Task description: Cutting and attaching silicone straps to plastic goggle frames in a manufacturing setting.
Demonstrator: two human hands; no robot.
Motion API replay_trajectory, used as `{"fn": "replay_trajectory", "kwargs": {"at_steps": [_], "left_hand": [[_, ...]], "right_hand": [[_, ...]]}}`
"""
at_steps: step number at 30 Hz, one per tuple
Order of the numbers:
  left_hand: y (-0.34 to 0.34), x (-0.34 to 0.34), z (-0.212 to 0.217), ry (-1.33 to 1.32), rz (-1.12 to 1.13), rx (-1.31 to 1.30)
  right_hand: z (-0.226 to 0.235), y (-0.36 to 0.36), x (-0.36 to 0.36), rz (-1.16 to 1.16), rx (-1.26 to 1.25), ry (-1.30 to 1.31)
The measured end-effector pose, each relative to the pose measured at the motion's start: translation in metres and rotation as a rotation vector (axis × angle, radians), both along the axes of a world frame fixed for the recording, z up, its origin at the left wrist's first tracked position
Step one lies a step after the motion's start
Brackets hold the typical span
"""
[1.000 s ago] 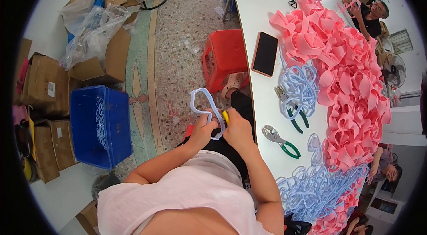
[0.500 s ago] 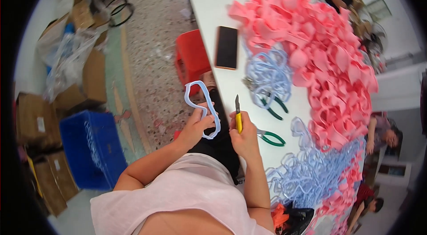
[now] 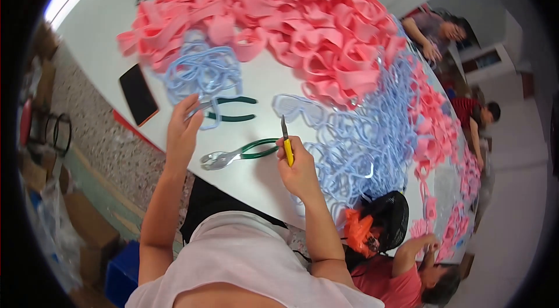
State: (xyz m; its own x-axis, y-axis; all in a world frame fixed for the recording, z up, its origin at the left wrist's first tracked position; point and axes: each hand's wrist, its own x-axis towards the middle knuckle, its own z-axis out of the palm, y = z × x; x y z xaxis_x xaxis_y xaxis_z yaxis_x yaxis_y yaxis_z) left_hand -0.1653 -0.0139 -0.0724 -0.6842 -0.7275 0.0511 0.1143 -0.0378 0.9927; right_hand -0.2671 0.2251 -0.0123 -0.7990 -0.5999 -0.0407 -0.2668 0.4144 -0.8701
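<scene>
My left hand (image 3: 183, 127) reaches over the table, its thumb and fingers apart around the metal jaws of green-handled pliers (image 3: 236, 117). Beside its fingertips a pale blue goggle-shaped loop (image 3: 216, 111) lies across those pliers, and whether a fingertip still touches it is hard to make out. Just beyond is a tangled heap of pale blue loops (image 3: 204, 72). In my right hand (image 3: 301, 169) is a yellow utility knife (image 3: 288, 148), closed in the fingers with its blade pointing away from me. A second pair of green-handled pliers (image 3: 233, 155) lies between my hands.
Pink curved foam strips (image 3: 279, 16) are heaped across the far table. A larger pile of pale blue loops (image 3: 367, 139) spreads to the right, near a black bag (image 3: 393, 223) with orange plastic. A phone (image 3: 138, 95) lies at left. Several people sit along the right side.
My view has swung right toward the table. The left hand has carried the pale blue loop from over my lap to the small heap and opened. The right hand keeps the knife.
</scene>
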Motion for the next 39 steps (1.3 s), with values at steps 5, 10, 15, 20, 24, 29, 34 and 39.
{"fn": "replay_trajectory", "kwargs": {"at_steps": [5,10,15,20,24,29,34,39], "left_hand": [[0.028,0.003,0.002,0.016,-0.064,-0.095],[0.053,-0.011,0.019,0.041,-0.17,-0.116],[0.069,-0.014,0.031,0.042,-0.236,-0.125],[0.066,-0.005,0.031,0.0,-0.23,-0.088],[0.068,-0.006,0.035,0.002,-0.298,-0.05],[0.077,-0.003,0.041,0.013,-0.329,-0.08],[0.072,0.014,0.041,0.344,-0.686,0.665],[0.073,0.05,0.056,0.18,-0.29,0.251]], "right_hand": [[0.018,0.058,-0.05,-0.393,0.464,0.414],[0.03,0.109,-0.145,-0.499,0.765,0.556],[-0.018,0.117,-0.19,-0.304,0.972,0.312],[0.009,0.119,-0.178,-0.363,0.796,0.401],[0.05,0.115,-0.146,-0.43,0.034,0.141],[0.059,0.048,-0.074,0.174,-0.844,-0.739],[0.031,-0.01,-0.036,0.406,-0.791,-1.105],[0.019,-0.055,-0.006,0.433,-0.506,-1.172]]}}
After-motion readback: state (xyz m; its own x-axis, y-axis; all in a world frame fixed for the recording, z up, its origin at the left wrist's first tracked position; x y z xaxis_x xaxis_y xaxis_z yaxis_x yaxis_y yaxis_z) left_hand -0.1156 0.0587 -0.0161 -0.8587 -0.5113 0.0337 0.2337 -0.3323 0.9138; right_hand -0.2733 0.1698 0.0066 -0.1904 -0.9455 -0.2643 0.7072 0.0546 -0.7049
